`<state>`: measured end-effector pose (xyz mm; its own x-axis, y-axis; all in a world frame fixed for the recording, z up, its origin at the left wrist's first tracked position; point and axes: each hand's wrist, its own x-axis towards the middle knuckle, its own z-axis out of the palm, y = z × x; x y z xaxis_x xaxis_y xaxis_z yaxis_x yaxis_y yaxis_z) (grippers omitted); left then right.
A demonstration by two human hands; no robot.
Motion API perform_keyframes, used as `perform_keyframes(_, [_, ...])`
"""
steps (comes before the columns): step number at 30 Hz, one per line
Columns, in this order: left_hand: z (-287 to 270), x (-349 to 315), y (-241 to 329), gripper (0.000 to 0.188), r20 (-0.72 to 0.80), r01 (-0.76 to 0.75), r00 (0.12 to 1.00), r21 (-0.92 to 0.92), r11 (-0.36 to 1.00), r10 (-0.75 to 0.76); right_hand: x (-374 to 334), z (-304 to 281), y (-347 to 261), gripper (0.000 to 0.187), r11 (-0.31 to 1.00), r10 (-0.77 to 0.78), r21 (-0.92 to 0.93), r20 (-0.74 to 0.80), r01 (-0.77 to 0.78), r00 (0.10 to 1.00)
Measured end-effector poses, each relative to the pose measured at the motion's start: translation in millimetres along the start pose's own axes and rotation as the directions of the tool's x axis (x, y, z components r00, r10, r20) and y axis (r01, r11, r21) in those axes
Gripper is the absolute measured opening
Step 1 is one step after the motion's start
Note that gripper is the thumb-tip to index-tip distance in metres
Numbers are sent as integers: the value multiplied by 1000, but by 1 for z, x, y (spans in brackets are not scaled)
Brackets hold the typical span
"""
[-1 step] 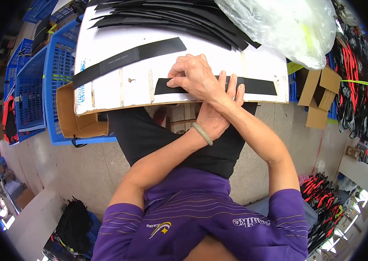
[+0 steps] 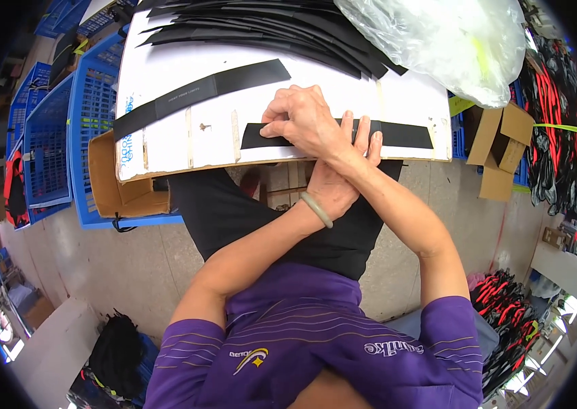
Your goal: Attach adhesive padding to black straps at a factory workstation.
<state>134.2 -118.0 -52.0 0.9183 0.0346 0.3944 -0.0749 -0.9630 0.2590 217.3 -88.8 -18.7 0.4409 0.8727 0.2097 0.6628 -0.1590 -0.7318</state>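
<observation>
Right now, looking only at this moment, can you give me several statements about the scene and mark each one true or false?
1. The right-hand grip is near the left end of a black strip. True.
2. The left-hand grip lies over the right arm. False: the right arm crosses on top.
3. The bangle is on the right wrist. False: it is on the left wrist.
4. A pile of black strips lies at the far side of the white table. True.
5. The clear plastic bag is at the table's far left corner. False: it is at the far right.
6. A loose strip lies left of both hands. True.
</observation>
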Motion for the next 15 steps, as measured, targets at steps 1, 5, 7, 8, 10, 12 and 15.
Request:
perform_keyframes(1, [0,0,0,56,4,-1,1000,15,1000,1,0,0,0,15,1000,12,11,-2,-12,1000])
perform_keyframes(5, [-4,-1,-2,56,4,-7,1000,37,999,7,2,4,-3,16,999,43,14,-16,-42,999])
perform_keyframes(7, [-4,0,-1,55,-13,-18,1000,46,999,19,0,3,-2,16,999,33,6,-23,-33,999])
perform_keyframes(8, [-4,1,1,55,-28,-22,999,58,998,23,0,2,-1,17,1000,21,2,-25,-21,999])
perform_keyframes(10, [-2,3,4,54,-58,-56,997,38,998,58,-3,1,3,18,997,65,-33,-34,-66,997])
perform_keyframes(12, [-2,2,4,54,-5,-52,999,85,995,53,-3,7,9,17,998,64,-16,-16,-64,998])
perform_keyframes(15, [-9,-5,-6,55,3,-35,999,90,995,35,6,24,-1,17,1000,8,-29,-60,-10,998])
